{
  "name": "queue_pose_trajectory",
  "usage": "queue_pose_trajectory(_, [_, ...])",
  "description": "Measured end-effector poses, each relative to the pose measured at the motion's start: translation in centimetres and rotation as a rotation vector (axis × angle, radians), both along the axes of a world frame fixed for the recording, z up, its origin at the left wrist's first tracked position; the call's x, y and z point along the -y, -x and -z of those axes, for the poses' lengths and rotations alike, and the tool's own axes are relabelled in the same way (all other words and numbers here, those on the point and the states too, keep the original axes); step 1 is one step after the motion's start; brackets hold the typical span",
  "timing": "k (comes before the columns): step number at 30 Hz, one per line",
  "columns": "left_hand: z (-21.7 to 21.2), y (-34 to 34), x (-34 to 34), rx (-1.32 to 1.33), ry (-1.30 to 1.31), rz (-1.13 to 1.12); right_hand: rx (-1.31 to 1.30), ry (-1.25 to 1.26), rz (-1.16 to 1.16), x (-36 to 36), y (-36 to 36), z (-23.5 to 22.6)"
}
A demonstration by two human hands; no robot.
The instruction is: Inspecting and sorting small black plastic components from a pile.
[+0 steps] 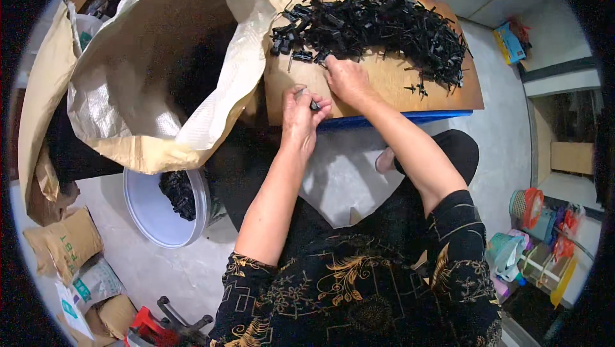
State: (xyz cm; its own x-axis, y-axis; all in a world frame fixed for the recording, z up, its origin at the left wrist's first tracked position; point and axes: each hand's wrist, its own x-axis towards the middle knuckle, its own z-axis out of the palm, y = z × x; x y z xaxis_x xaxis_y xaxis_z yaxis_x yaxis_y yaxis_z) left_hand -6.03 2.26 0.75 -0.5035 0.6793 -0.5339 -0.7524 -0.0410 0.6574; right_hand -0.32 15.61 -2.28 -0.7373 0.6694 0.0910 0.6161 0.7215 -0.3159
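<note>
A heap of small black plastic parts (378,26) lies across the far side of a wooden board (384,84). My right hand (346,81) rests on the board at the near edge of the heap, its fingertips on a black part. My left hand (301,116) is just left of it at the board's near edge, pinching a small black part (314,106) together with a thin metal piece. The two hands nearly touch.
A big open tan woven sack (160,65) stands at the left, against the board. Below it sits a white bucket (150,215) with black parts inside. Smaller sacks (64,244) lie at the lower left, a blue crate edge (397,118) shows under the board, and baskets and clutter (538,238) fill the right.
</note>
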Motion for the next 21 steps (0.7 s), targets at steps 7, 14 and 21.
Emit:
queue_pose_trajectory(7, [1.9, 0.2, 0.0, 0.121, -0.105, 0.057, -0.340, 0.343, -0.085, -0.7, -3.0, -0.6])
queue_pose_trajectory(14, [-0.3, -0.7, -0.4, 0.128, -0.232, 0.248, -0.455, 0.712, -0.158, 2.0, -8.0, -4.8])
queue_pose_trajectory(21, [-0.8, -1.7, -0.3, 0.069, -0.332, 0.377, -0.473, 0.748, -0.163, 4.2, -11.4, -4.2])
